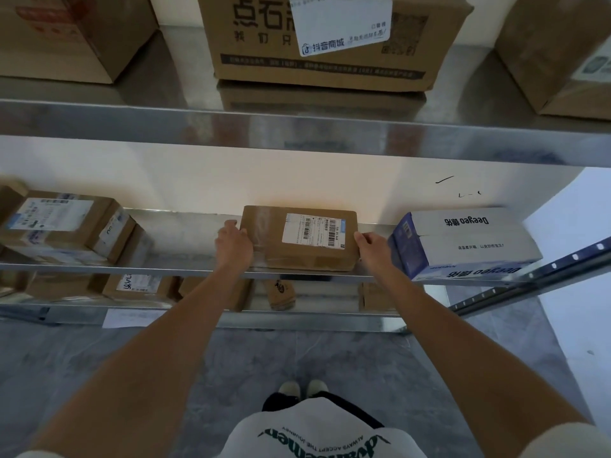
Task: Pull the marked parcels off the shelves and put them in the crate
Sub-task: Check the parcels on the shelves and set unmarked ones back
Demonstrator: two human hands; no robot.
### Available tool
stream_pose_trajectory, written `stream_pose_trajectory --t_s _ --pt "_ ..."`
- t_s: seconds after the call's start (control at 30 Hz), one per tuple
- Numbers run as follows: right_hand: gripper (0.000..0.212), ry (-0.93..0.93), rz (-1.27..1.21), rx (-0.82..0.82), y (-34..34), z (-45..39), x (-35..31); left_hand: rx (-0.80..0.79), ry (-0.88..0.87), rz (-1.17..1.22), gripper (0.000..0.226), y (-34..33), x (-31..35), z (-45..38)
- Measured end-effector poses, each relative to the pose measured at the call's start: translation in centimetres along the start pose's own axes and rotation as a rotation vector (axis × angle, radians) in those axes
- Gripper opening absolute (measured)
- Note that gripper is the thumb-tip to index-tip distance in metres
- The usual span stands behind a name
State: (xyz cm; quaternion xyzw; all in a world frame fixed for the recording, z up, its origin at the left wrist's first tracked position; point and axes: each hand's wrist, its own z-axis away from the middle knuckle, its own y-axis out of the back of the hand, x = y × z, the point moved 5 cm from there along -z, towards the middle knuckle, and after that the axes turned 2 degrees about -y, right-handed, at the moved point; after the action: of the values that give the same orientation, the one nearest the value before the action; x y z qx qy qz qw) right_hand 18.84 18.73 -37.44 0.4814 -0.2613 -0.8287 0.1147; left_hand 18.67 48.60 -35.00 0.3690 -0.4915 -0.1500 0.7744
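Left hand [234,243] and right hand [373,245] grip opposite ends of brown parcel [299,238], flat on middle shelf [185,266] beside blue-white box [463,242]. Pull-off step, looks like. Next: lift clear, find crate (not in view).

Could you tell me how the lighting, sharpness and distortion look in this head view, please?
Head view: wide-angle bending curves the shelf edge; warm glow on the wall behind the brown parcel, its label readable; the left stack is softly blurred; the upper shelf reflects the big carton.

Fingertips hidden behind brown parcel [299,238]
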Motion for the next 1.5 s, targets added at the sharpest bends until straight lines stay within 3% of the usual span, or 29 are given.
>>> stream_pose_trajectory --t_s 0.1,0.17,0.23,0.37,0.53,0.73,0.93,1.03,1.13,1.4,1.5 --pt "0.031 0.058 -0.030 0.146 1.5 0.7 -0.1 0.179 -0.331 -0.156 0.039 0.4 1.7 1.4" --pt "0.027 0.155 -0.016 0.273 3.4 2.0 -0.3 0.142 -0.565 -0.154 0.043 -0.5 4.1 2.5" --pt "0.025 0.260 0.018 0.329 5.3 3.4 -0.2 0.008 -0.711 -0.086 0.046 -2.3 6.8 3.6" --pt "0.023 0.306 -0.012 0.389 9.9 4.5 2.4 -0.176 -0.832 0.005 0.041 -7.3 11.9 7.3" --pt "0.021 0.339 -0.003 0.561 17.3 3.8 6.2 -0.374 -0.860 -0.100 0.039 -14.1 15.2 12.5" --pt "0.028 0.275 0.024 0.569 24.7 -0.4 9.7 -0.401 -0.663 -0.097 0.039 -19.3 17.6 14.3" --pt "0.050 0.116 0.048 0.410 29.5 -4.4 14.4 -0.474 -0.042 0.283 0.037 -23.4 18.7 16.8" --pt "0.059 -0.025 -0.096 0.234 29.6 -5.8 15.8 -0.456 0.151 0.412 0.047 -25.3 17.0 16.8" --pt "0.052 -0.089 -0.180 0.120 28.8 -6.0 16.5 -0.418 0.201 0.479 0.038 -27.0 15.5 15.3" --pt "0.036 -0.061 -0.343 0.087 29.2 -5.4 16.3 -0.333 0.260 0.643 0.035 -22.4 17.8 17.4" --pt "0.041 -0.075 -0.417 0.088 29.4 -5.3 15.9 -0.264 0.287 0.715 0.043 -21.4 17.3 16.9"
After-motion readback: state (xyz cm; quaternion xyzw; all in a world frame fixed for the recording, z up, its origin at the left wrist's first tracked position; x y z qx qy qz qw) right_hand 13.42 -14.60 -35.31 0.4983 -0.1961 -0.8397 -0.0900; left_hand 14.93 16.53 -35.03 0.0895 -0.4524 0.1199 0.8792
